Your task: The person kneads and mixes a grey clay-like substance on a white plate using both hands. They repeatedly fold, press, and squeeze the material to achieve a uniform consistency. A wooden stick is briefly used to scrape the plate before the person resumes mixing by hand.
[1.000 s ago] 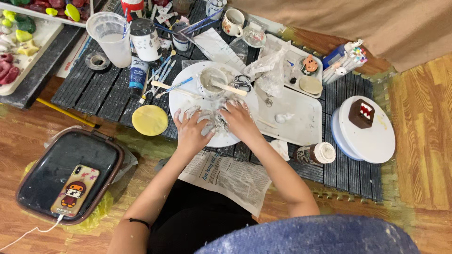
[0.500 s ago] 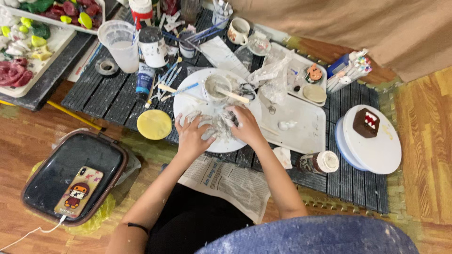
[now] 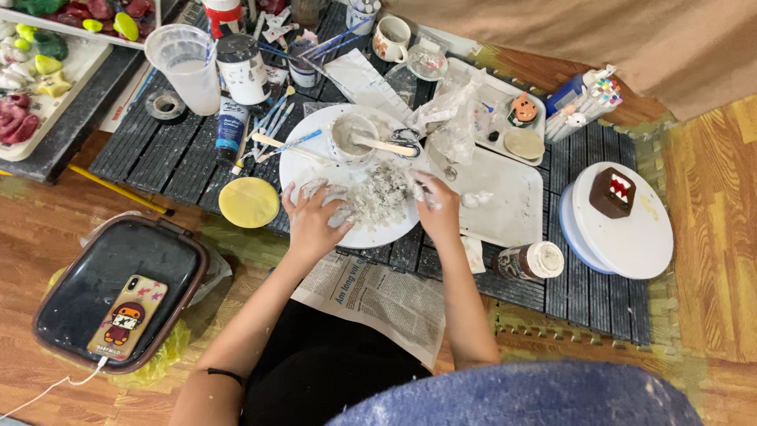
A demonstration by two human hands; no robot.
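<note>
Both my hands rest on a round white plate [image 3: 315, 158] on the dark slatted mat. A heap of wet grey-white paper pulp [image 3: 380, 196] lies on the plate between them. My left hand [image 3: 314, 214] presses flat on the pulp's left side, fingers spread and smeared white. My right hand [image 3: 435, 203] pinches pulp at the heap's right edge. A small cup of white paste [image 3: 349, 136] with a wooden stick [image 3: 388, 145] stands at the plate's far side.
A white tray [image 3: 505, 197] lies right of the plate, a white turntable [image 3: 627, 229] with a brown figure beyond it. A yellow lid [image 3: 248, 202], paint tube [image 3: 229, 126], plastic cup [image 3: 186, 67] and brushes sit left. A phone [image 3: 126, 317] lies on a dark lidded box.
My hands have spread slightly apart over the pulp, the right one shifting to the heap's right edge. The camera view has moved closer and a little leftward.
</note>
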